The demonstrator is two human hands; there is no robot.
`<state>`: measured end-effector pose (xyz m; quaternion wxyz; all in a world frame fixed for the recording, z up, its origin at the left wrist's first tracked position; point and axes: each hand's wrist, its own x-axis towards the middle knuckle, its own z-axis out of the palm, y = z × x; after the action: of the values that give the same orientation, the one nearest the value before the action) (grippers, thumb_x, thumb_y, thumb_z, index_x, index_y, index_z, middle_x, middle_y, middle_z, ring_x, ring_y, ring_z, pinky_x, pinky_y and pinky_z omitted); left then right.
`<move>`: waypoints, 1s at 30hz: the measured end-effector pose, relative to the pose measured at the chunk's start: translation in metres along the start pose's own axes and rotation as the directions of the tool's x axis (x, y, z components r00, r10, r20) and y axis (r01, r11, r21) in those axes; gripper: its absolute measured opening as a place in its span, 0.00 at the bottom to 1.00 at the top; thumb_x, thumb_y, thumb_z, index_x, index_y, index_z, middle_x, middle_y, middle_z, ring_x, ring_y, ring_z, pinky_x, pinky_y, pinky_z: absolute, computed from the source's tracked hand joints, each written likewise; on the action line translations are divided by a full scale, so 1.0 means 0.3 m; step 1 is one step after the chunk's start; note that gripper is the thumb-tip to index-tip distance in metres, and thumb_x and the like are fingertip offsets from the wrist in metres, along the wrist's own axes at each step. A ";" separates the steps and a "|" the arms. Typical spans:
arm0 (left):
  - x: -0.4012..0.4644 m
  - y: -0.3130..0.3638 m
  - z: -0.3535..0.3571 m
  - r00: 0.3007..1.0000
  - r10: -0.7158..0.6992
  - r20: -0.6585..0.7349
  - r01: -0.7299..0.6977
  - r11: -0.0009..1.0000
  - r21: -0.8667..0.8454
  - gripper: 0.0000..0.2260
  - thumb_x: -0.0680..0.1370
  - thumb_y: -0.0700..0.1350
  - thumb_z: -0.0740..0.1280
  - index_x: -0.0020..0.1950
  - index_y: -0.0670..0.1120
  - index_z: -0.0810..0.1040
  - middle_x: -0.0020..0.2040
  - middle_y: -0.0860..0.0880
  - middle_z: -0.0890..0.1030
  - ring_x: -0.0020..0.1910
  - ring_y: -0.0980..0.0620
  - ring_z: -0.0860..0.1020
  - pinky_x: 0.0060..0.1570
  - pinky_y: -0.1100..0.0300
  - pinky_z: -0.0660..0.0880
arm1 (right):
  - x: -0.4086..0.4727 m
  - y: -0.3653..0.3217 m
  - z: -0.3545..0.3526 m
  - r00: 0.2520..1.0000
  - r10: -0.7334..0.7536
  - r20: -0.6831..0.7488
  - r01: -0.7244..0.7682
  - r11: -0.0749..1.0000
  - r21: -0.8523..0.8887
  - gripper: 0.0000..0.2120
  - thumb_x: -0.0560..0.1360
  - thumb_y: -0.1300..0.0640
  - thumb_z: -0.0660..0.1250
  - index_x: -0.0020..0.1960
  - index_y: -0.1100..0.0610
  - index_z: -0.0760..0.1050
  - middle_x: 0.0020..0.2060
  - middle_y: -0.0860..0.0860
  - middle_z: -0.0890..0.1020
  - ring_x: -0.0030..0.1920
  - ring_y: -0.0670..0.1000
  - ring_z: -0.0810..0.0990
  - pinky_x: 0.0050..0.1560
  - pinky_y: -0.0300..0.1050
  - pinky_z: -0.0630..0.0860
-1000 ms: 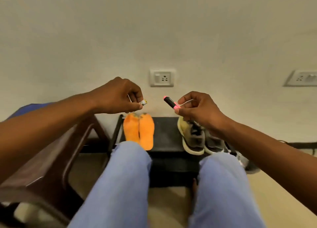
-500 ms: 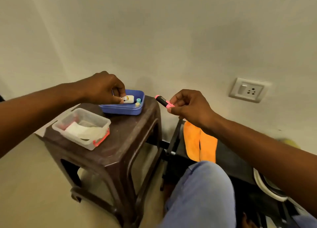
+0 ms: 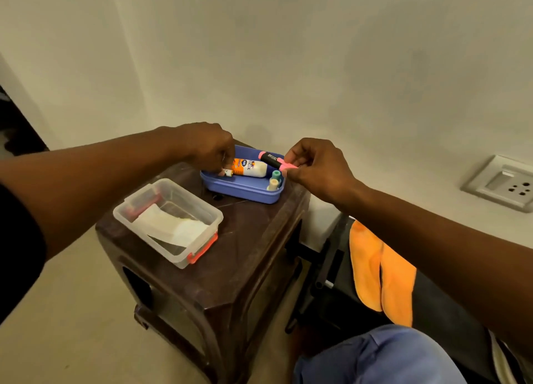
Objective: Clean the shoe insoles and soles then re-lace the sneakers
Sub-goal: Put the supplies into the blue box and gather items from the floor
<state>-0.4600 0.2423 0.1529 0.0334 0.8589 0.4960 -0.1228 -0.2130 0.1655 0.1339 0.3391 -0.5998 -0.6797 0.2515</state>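
Orange insoles (image 3: 380, 271) lie aside; this looks like tool-fetching. Left hand (image 3: 207, 147) pinches a small tube (image 3: 227, 172) in the blue tray (image 3: 245, 188); right hand (image 3: 314, 164) pinches a pink-and-black marker (image 3: 272, 159), perhaps to set down next.

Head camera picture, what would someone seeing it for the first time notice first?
Probably the two hands meeting over the blue tray at the back of the brown stool: the right hand pinches a pink and black marker, and the left hand holds a small tube in the tray. Next, the bright orange insoles lying side by side on the dark rack at lower right.
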 end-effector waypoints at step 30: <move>0.076 -0.005 0.000 0.958 0.101 0.269 -0.063 0.988 -0.144 0.13 0.77 0.34 0.69 0.53 0.49 0.88 0.53 0.52 0.86 0.51 0.52 0.80 0.55 0.60 0.78 | 0.123 0.023 0.130 0.995 -0.044 0.088 0.053 0.993 -0.105 0.08 0.71 0.58 0.78 0.49 0.53 0.82 0.43 0.48 0.84 0.42 0.48 0.82 0.45 0.44 0.82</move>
<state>-0.4504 0.2623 0.1476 0.1648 0.8491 0.4576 -0.2060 -0.2401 0.2054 0.1094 0.2832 -0.5891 -0.7204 0.2319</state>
